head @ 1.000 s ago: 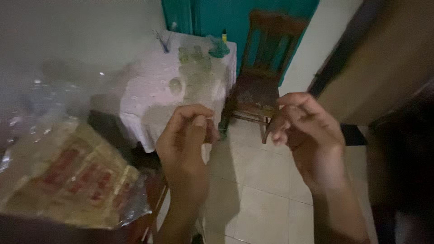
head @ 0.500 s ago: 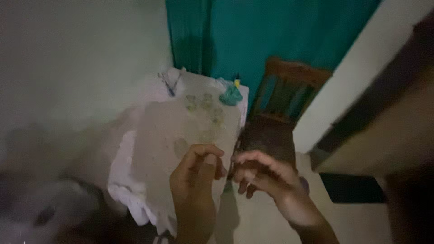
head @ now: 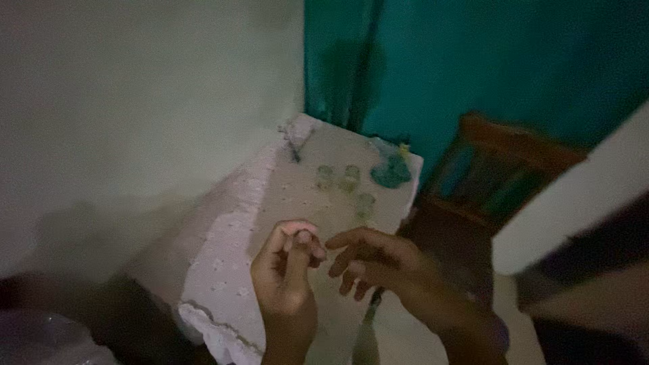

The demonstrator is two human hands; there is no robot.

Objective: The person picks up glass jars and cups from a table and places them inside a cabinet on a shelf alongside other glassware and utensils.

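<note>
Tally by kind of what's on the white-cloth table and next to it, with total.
Small clear glasses: 3, on the white tablecloth
Teal bundle: 1
Cup of thin utensils: 1, blurred
Wooden chair: 1, beside the table
Total: 6
Left hand and right hand hover above the table, fingertips close together.

White dotted tablecloth (head: 230,250), teal curtain (head: 473,61), brown chair (head: 514,145).

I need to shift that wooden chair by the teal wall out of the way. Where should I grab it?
Take the chair by its top back rail, reaching down from above. That rail is the highest, most exposed part; the table crowds its left side, and its seat lies in deep shadow.
</note>
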